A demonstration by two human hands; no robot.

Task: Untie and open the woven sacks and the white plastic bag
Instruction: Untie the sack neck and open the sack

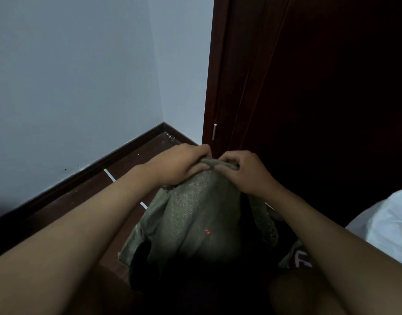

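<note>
Olive woven sack [195, 214] stands bunched; left hand [181, 165] and right hand [243, 172] fingers pinch its gathered top.

dark wooden floor [136, 164], woven sack [195, 214], white plastic bag [386, 226]

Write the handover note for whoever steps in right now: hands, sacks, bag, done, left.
Left hand: grips the gathered top of the woven sack.
Right hand: fingers pinch the same bunched top from the other side.
Sack stands on the dark floor by the door, mouth not yet open.
White plastic bag lies at the right edge, untouched.
Done: nothing visibly opened.
Left: open this sack, any others, then the bag.
</note>
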